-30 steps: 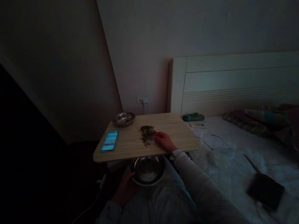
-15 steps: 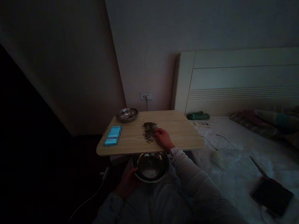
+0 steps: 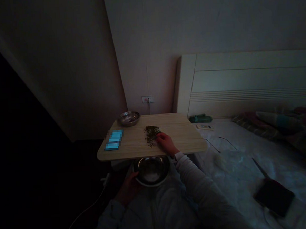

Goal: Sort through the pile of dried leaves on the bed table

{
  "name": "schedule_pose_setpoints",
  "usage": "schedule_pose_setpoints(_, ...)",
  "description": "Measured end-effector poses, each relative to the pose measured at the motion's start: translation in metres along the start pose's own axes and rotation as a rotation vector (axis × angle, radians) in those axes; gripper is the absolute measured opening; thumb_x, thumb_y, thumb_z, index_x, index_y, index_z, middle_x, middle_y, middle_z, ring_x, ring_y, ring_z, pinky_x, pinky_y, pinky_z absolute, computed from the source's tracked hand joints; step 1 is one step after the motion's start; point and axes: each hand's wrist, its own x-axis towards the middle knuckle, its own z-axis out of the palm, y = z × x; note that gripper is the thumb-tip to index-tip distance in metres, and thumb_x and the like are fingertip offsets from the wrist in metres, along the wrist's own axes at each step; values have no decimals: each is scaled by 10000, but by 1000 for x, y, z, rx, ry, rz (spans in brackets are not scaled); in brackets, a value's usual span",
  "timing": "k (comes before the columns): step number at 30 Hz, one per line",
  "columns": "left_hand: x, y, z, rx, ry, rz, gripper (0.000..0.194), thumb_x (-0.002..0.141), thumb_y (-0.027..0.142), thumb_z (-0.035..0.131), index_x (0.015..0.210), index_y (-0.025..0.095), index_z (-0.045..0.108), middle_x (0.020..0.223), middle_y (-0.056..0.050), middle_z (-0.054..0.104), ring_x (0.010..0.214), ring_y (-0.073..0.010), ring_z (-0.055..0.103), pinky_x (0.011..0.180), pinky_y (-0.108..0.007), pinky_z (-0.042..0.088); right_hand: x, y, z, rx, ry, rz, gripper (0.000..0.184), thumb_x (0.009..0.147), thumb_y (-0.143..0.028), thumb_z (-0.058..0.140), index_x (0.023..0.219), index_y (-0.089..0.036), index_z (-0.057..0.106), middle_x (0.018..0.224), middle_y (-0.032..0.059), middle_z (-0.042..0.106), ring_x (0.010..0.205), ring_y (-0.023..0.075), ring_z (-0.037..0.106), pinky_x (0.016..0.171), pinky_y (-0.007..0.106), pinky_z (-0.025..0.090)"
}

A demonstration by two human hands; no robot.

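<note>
The room is dim. A pile of small dark bits (image 3: 150,133) lies in the middle of a light wooden table (image 3: 185,140). My right hand (image 3: 165,142) rests on the table at the pile's right edge, fingers curled towards it; what they pinch, if anything, is too dark to see. My left hand (image 3: 128,190) grips the left rim of a steel bowl (image 3: 151,170), held below the table's near edge over my lap.
A second steel bowl (image 3: 128,118) stands at the table's far left corner, and a glowing blue screen (image 3: 113,140) lies at its left. To the right is a bed (image 3: 249,164) with a dark flat object (image 3: 274,197), cables, a green item (image 3: 200,118) and crumpled bedding (image 3: 278,122).
My right hand has shifted slightly along the pile's right edge. The camera view has swung a little; the bowl and left hand stay put.
</note>
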Motion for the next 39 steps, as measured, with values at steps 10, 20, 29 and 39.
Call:
schedule_pose_setpoints(10,-3,2,0,-24,25,-10,112,824,133,628,891,145,717,886,-115,801,1084,-329,715,915,-403,564,-3,4,1,-17,9,7,213,736,-208,591,898,-193,729,823,17,731,773,168,635,792,313,527)
schedule_pose_setpoints(20,-2,2,-2,-31,24,-2,171,815,142,636,964,144,720,928,-115,804,1071,-327,720,907,-404,570,-3,-1,-3,-49,-33,-36,211,738,-187,606,906,-202,733,800,9,728,768,166,636,803,310,529)
schedule_pose_setpoints(29,-2,1,-3,-28,0,5,107,829,131,622,864,149,722,844,-97,796,1031,-304,726,904,-377,557,-7,-2,-2,-71,-57,-8,231,740,-205,592,913,-201,745,799,24,721,766,183,642,809,336,531)
schedule_pose_setpoints(39,-2,2,-3,-37,55,1,132,812,123,627,907,156,712,792,-87,783,986,-308,736,870,-387,565,-6,-2,-4,-35,-41,7,209,722,-178,602,876,-200,741,818,21,742,780,175,657,797,319,537)
